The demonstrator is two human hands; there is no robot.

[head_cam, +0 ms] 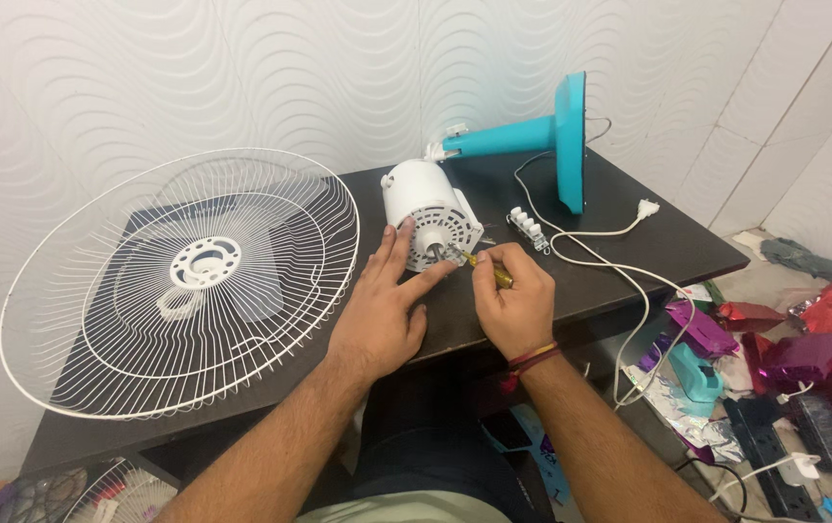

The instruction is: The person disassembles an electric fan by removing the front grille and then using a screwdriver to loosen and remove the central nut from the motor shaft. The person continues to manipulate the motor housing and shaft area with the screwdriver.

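A white fan motor [427,215] lies on its side on the dark table [629,247], joined to a teal stand and base [561,136]. My left hand [382,310] rests flat on the table with its fingers touching the motor's front face beside the shaft. My right hand [517,300] grips a small yellow-handled screwdriver [488,269], its tip at the motor's front near the shaft. A red thread band circles my right wrist.
A large white wire fan guard [183,281] lies on the table's left side. A white switch block [528,229] and a white power cord with plug [644,208] trail over the right edge. Shiny foil wrappers, power strips and clutter cover the floor [784,368] at right.
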